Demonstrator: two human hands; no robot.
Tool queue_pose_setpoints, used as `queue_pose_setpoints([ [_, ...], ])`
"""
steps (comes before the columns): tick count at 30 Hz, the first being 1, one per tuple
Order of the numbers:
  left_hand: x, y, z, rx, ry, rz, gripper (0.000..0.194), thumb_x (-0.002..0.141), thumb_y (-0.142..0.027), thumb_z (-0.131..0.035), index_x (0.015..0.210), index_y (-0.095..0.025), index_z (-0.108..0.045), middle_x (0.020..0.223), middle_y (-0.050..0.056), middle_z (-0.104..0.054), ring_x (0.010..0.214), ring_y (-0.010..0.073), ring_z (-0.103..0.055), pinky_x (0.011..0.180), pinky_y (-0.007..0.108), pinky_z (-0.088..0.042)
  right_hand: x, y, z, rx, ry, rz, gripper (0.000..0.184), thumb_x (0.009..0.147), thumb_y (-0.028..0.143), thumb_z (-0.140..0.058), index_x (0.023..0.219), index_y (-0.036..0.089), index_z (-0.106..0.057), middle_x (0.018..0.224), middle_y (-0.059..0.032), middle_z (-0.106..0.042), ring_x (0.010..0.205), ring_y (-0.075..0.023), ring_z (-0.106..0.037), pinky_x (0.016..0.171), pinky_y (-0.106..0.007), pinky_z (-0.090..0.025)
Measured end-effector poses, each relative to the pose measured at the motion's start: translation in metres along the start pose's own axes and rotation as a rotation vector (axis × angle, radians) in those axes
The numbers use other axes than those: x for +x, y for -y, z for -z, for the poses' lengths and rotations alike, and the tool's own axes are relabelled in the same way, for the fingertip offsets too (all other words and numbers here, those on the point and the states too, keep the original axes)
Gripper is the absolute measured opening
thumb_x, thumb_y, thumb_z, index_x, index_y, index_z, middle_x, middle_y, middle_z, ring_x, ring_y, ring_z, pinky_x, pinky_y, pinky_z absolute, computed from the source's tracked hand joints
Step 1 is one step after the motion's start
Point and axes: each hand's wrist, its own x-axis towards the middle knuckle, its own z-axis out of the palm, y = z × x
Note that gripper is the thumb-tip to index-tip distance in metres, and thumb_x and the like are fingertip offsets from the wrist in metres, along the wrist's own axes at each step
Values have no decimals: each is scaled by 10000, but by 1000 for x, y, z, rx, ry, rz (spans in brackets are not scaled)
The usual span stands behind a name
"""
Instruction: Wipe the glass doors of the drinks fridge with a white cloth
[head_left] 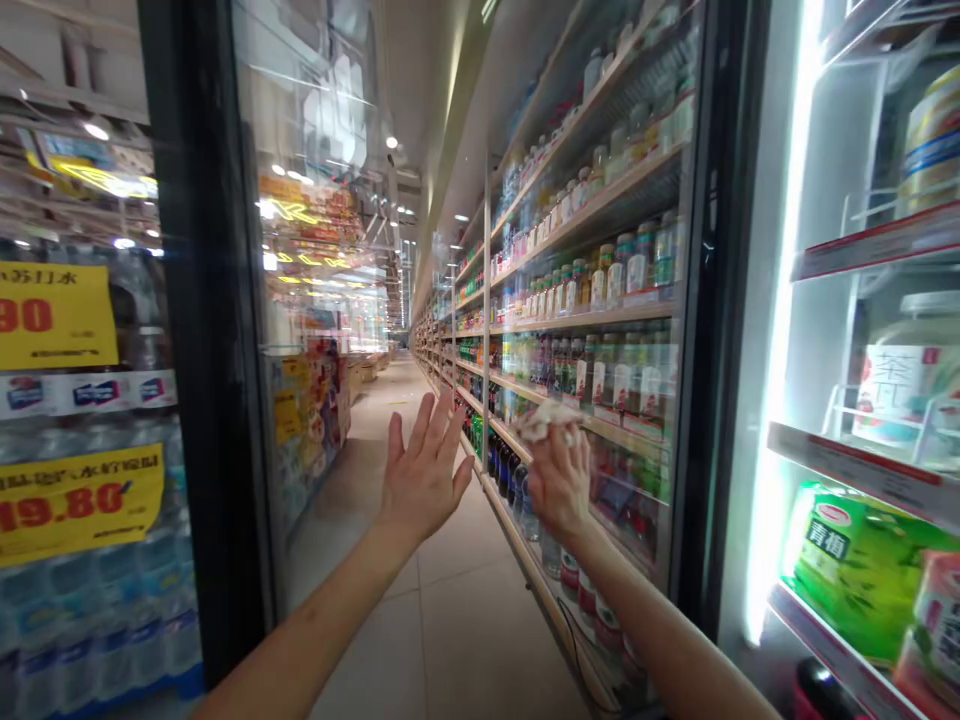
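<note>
In front of me stands a glass door [337,560] with a black frame [206,380]. My left hand [426,470] is raised toward the glass, fingers stretched out and spread, holding nothing; whether the palm touches the pane I cannot tell. Beside it, farther right, my right hand [561,480] has a crumpled whitish cloth [551,418] under its fingers, held up at the pane. Some blur softens the cloth and the right fingers. Bottles on long shelves [592,205] show in the glass behind the hands.
Close on my right are lit cooler shelves [862,470] with a green package [855,560] and a white-capped bottle [911,370]. On the left, packs of bottled water [97,630] are stacked below yellow price signs [79,505]. A tiled floor [465,640] shows ahead.
</note>
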Motion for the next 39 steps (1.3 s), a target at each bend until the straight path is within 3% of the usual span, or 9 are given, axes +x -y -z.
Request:
queue_pose_setpoints([
  [2, -5, -1, 0, -4, 9, -10, 598, 814, -372, -484, 1351, -183, -300, 1404, 102, -335, 1346, 222, -203, 1103, 465, -74, -4, 4, 0, 24, 14, 112, 420, 805, 211, -443, 1214, 273, -512, 1343, -52, -415, 1298, -290, -269, 1033, -529, -280],
  [7, -20, -1, 0, 0, 37, -20, 610, 808, -367, -493, 1353, -178, -294, 1400, 105, -341, 1351, 214, -184, 1105, 461, -84, -14, 1, 0, -77, -145, -285, 475, 846, 220, -363, 1318, 196, -398, 1410, -141, -297, 1309, -335, -230, 986, -582, -299],
  [12, -42, -3, -1, -12, 62, -17, 617, 799, -368, -508, 1349, -179, -302, 1400, 109, -339, 1351, 219, -186, 1103, 465, -92, -57, 6, 5, 15, 99, 55, 399, 821, 213, -434, 1209, 252, -514, 1334, -82, -412, 1306, -303, -247, 1020, -553, -281],
  [16, -61, -6, -1, -25, 96, -13, 628, 792, -357, -521, 1352, -184, -297, 1399, 109, -340, 1350, 221, -188, 1103, 459, -107, -79, -21, 7, -101, -72, -378, 469, 853, 235, -363, 1319, 195, -397, 1425, -151, -264, 1309, -337, -230, 972, -605, -288],
  [18, -69, -8, -1, -34, 107, -5, 630, 789, -352, -527, 1352, -188, -299, 1398, 109, -341, 1348, 225, -194, 1103, 463, -108, -85, -18, 5, -112, -88, -477, 484, 858, 238, -347, 1339, 179, -366, 1448, -160, -208, 1315, -341, -211, 973, -602, -285],
  [24, -99, -13, 3, -39, 156, -9, 584, 793, -335, -509, 1334, -196, -340, 1377, 98, -385, 1338, 228, -225, 1102, 448, -130, -101, 25, 6, 33, 169, -5, 395, 808, 215, -449, 1191, 269, -528, 1335, -68, -405, 1311, -300, -237, 1028, -548, -271],
  [29, -128, -9, 10, -14, 198, -31, 525, 798, -310, -490, 1303, -205, -390, 1352, 77, -426, 1319, 216, -276, 1099, 427, -156, -107, 16, 9, -93, -31, -411, 498, 857, 212, -351, 1354, 204, -323, 1438, -159, -222, 1309, -360, -211, 968, -627, -285],
  [35, -148, -7, 14, -23, 190, -33, 530, 789, -257, -502, 1303, -194, -387, 1352, 80, -425, 1329, 219, -251, 1101, 419, -157, -133, 57, 6, 77, 179, 10, 414, 812, 187, -437, 1214, 265, -499, 1293, -96, -446, 1281, -328, -288, 988, -588, -318],
  [39, -162, 1, 18, -37, 214, -1, 573, 790, -264, -512, 1332, -211, -337, 1351, 82, -429, 1325, 215, -262, 1099, 422, -167, -122, 61, 3, -19, 12, -277, 464, 829, 185, -398, 1291, 208, -422, 1370, -156, -340, 1298, -371, -234, 952, -629, -313],
])
